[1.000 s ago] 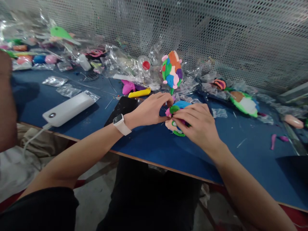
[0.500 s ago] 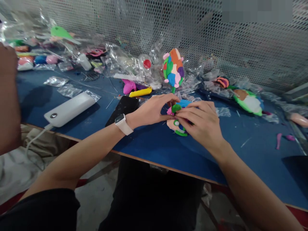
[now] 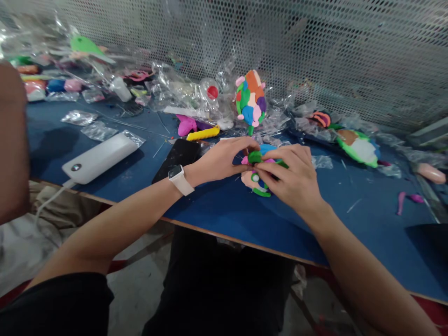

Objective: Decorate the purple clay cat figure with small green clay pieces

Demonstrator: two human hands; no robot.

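Observation:
My left hand (image 3: 229, 157), below a white-banded watch, curves its fingers round the left side of a green clay piece (image 3: 255, 157). From the right, my right hand (image 3: 294, 172) pinches at the same green piece, and the fingertips of both hands nearly meet there. Under the fingers lies a multicoloured clay figure (image 3: 249, 179) with pink, peach, blue and green parts and a round white-and-green spot. My hands hide much of it.
Behind my hands stands a patchwork clay shape (image 3: 252, 100). A yellow comb-like strip (image 3: 203, 134), a black phone-like slab (image 3: 177, 158) and a white power bank (image 3: 101, 157) lie leftward. Another clay piece (image 3: 359, 147) rests at right. A person's arm (image 3: 13, 140) is at far left.
The view has shifted slightly, so most things appear a little further left. The green piece shows at a slightly different angle between my fingertips.

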